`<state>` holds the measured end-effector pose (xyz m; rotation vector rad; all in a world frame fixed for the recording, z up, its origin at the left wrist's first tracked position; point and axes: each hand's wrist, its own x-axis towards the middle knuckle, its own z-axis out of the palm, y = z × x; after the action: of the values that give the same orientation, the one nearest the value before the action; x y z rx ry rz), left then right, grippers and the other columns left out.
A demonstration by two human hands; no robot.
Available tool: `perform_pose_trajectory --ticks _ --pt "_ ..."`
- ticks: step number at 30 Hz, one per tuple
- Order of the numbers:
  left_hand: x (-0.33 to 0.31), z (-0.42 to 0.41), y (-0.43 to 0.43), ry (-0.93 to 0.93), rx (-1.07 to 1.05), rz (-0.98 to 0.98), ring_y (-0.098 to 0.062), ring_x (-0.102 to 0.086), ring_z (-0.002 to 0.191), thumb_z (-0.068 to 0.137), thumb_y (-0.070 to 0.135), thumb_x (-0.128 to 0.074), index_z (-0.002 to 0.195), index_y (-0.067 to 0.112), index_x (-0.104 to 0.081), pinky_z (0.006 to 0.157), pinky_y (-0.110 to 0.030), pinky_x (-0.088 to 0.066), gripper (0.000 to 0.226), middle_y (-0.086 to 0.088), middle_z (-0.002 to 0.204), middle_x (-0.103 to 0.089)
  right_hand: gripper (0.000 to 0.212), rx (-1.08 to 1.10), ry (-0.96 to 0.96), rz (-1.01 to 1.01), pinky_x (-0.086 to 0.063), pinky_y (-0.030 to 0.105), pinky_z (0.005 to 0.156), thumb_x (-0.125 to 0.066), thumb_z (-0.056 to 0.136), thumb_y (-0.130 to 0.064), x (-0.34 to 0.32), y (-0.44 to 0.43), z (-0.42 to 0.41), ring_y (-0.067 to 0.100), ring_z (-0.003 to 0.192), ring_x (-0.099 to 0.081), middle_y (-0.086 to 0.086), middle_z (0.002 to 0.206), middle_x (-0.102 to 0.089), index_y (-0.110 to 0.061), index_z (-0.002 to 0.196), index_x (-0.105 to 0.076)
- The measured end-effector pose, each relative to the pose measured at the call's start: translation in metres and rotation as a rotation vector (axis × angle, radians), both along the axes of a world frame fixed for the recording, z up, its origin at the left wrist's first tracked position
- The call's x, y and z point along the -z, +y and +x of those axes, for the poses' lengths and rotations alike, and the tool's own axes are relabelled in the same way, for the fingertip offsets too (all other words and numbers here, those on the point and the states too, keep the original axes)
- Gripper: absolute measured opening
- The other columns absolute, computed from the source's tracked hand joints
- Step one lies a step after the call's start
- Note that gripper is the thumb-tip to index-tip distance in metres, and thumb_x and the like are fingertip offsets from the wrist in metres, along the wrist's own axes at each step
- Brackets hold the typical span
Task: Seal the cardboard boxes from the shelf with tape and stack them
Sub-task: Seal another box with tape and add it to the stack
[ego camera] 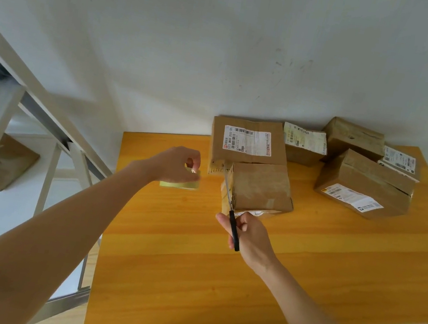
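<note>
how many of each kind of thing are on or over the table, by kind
cardboard boxes: 6, all on the table; the far right one is partly hidden
tape roll: 1, held by the left hand
scissors: 1, held by the right hand
total: 8

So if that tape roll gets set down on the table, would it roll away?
Likely only if stood on edge: the tape roll is round and the table looks smooth. Laid flat it should stay. It seems light; the left hand alone holds it.
</note>
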<state>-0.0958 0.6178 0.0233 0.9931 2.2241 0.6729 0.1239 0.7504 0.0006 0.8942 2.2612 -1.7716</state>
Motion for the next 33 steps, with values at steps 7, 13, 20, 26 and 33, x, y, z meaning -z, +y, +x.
perform_pose_trajectory --ticks 7,13,20,26,33 --pt "0.024 0.013 -0.018 0.020 -0.137 0.086 -0.012 -0.043 0.063 0.082 0.024 -0.070 0.067 0.020 -0.050 0.063 -0.029 -0.039 0.025 0.006 0.069 -0.051 0.067 -0.036 -0.011 0.078 -0.044 0.039 0.065 -0.061 0.068 -0.074 0.006 0.002 0.002 0.018 0.057 -0.051 0.010 0.065 -0.052 -0.009 0.076 -0.045" --pt "0.041 0.026 -0.030 -0.039 -0.164 0.095 -0.024 -0.049 0.070 0.079 0.008 -0.067 0.073 0.027 -0.046 0.062 -0.039 -0.045 0.029 0.005 0.078 -0.055 0.081 -0.033 -0.071 0.084 -0.043 0.029 0.061 -0.058 0.061 -0.082 0.010 0.002 0.002 0.012 0.058 -0.054 -0.003 0.065 -0.053 -0.008 0.094 -0.054" --pt "0.065 0.046 -0.043 0.076 -0.095 0.072 -0.019 -0.052 0.069 0.085 0.007 -0.063 0.100 0.023 -0.055 0.065 -0.037 -0.049 0.023 0.009 0.080 -0.057 0.088 -0.102 -0.099 0.001 -0.045 0.033 0.073 -0.054 0.052 -0.094 0.013 0.005 0.004 0.020 0.078 -0.059 0.008 0.084 -0.057 -0.018 0.095 -0.049" --pt "0.082 0.066 -0.035 0.237 0.127 -0.220 -0.013 -0.055 0.097 0.094 0.017 -0.052 0.097 0.027 -0.070 0.072 -0.026 -0.041 0.020 0.008 0.106 -0.057 0.081 -0.202 -0.184 0.220 -0.048 0.031 0.069 -0.053 0.062 -0.088 0.005 0.011 0.002 0.011 0.081 -0.062 -0.012 0.091 -0.058 -0.019 0.105 -0.045" --pt "0.088 0.074 -0.029 0.125 0.080 -0.185 -0.020 -0.058 0.100 0.097 0.017 -0.048 0.113 0.023 -0.065 0.079 -0.035 -0.048 0.024 0.004 0.109 -0.058 0.072 -0.369 -0.339 0.670 -0.046 0.040 0.083 -0.046 0.076 -0.084 0.015 0.011 0.011 0.019 0.083 -0.061 -0.005 0.104 -0.063 -0.017 0.101 -0.042"
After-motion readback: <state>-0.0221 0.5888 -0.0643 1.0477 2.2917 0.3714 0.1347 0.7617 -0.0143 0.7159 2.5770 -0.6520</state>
